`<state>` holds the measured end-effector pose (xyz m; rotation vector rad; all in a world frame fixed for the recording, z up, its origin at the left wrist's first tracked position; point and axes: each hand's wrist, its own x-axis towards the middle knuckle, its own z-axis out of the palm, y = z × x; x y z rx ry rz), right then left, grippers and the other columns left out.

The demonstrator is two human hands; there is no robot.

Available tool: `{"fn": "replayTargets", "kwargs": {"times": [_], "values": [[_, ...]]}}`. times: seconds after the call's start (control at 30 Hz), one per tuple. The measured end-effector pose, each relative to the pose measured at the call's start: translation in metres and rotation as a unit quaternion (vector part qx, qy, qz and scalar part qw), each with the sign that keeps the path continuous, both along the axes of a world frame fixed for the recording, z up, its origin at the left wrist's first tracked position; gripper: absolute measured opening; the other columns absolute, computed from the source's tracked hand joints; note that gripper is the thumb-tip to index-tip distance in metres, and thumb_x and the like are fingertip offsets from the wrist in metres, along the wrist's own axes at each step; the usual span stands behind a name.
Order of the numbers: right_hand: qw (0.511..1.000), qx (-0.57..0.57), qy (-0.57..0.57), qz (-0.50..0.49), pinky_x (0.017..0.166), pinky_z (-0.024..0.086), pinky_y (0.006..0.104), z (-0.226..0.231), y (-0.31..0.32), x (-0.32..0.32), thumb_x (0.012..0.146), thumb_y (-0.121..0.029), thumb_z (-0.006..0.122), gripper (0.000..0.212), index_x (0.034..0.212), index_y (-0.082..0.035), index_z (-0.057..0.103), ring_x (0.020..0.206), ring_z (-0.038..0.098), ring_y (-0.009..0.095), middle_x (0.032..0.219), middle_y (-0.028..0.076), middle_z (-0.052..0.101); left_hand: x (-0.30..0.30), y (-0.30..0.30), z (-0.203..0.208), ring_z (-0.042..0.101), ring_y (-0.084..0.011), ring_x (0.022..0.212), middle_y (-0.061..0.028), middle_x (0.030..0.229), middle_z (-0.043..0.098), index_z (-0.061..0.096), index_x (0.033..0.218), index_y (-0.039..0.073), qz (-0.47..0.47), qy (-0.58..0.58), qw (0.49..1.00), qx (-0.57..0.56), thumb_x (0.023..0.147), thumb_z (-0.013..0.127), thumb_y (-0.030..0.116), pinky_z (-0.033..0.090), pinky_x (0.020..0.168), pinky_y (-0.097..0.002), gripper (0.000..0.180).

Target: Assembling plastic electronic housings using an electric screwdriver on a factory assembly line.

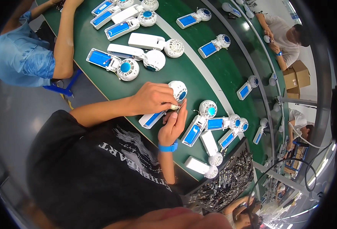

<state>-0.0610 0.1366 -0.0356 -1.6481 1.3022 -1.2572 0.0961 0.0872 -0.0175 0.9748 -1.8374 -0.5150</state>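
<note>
My left hand is closed in a pinch around a small whitish piece, too small to name. Fingers of my right hand, which has a blue band at the wrist, close on a small thin flat piece meeting it. Both hands hover over a white fan-like unit with a round vented head; its handle, with a blue battery-like block, shows partly below my left wrist. My hands hide the middle of this unit.
Similar white units lie beyond my left hand, and others to the right of my right hand. A dark tray of small metallic parts sits at the near right. More units rest along the green belt. Co-workers sit nearby.
</note>
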Motion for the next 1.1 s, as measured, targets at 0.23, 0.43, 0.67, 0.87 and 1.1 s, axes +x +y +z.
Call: {"fn": "replayTargets", "kwargs": {"times": [0.23, 0.43, 0.67, 0.87, 1.1], "values": [[0.999, 0.003, 0.025, 0.033, 0.054, 0.039, 0.0248, -0.001, 0.002, -0.004, 0.106, -0.011, 0.040, 0.048, 0.151, 0.006, 0.041, 0.065, 0.047, 0.008, 0.097, 0.005, 0.050, 0.006, 0.002, 0.005, 0.063, -0.0210, 0.071, -0.0005, 0.074, 0.064, 0.074, 0.081, 0.011, -0.010, -0.054, 0.998, -0.019, 0.073, 0.076, 0.011, 0.048, 0.055, -0.0357, 0.008], [0.993, 0.051, 0.070, 0.082, 0.075, 0.049, 0.0370, 0.015, 0.013, -0.021, 0.104, -0.012, 0.042, 0.048, 0.149, 0.005, 0.044, 0.084, 0.060, 0.026, 0.105, 0.019, 0.059, 0.008, 0.002, 0.021, 0.066, -0.0200, 0.081, 0.0033, 0.073, 0.064, 0.073, 0.076, 0.014, -0.050, -0.144, 0.988, -0.006, 0.073, 0.076, 0.015, 0.051, 0.061, -0.0380, 0.004], [0.986, 0.153, -0.020, 0.067, 0.075, 0.053, 0.0370, 0.006, 0.025, -0.039, 0.104, -0.017, 0.044, 0.061, 0.159, 0.000, 0.024, 0.088, 0.066, 0.026, 0.121, 0.021, 0.061, -0.019, -0.049, 0.029, 0.063, -0.0285, 0.101, -0.0060, 0.103, 0.065, 0.071, 0.098, 0.012, -0.169, -0.252, 0.951, -0.060, 0.074, 0.080, 0.027, 0.053, 0.080, -0.0423, 0.030], [0.999, 0.003, -0.018, 0.039, 0.088, 0.054, 0.0414, -0.014, 0.066, -0.054, 0.098, -0.016, 0.057, 0.077, 0.161, -0.002, 0.016, 0.105, 0.066, 0.034, 0.127, 0.020, 0.063, -0.034, -0.131, 0.043, 0.062, -0.0356, 0.102, -0.0140, 0.110, 0.060, 0.065, 0.104, 0.007, -0.288, -0.380, 0.877, 0.065, 0.077, 0.078, 0.033, 0.051, 0.089, -0.0446, 0.040], [0.953, -0.133, 0.237, -0.133, 0.075, 0.054, 0.0385, -0.016, 0.107, -0.097, 0.086, -0.013, 0.068, 0.054, 0.137, -0.002, 0.056, 0.088, 0.063, 0.028, 0.108, 0.013, 0.064, 0.039, -0.369, 0.066, 0.066, -0.0158, 0.080, -0.0056, 0.098, 0.069, 0.068, 0.116, 0.013, 0.068, -0.112, 0.938, 0.321, 0.088, 0.075, 0.031, 0.054, 0.066, -0.0313, 0.035]]}}
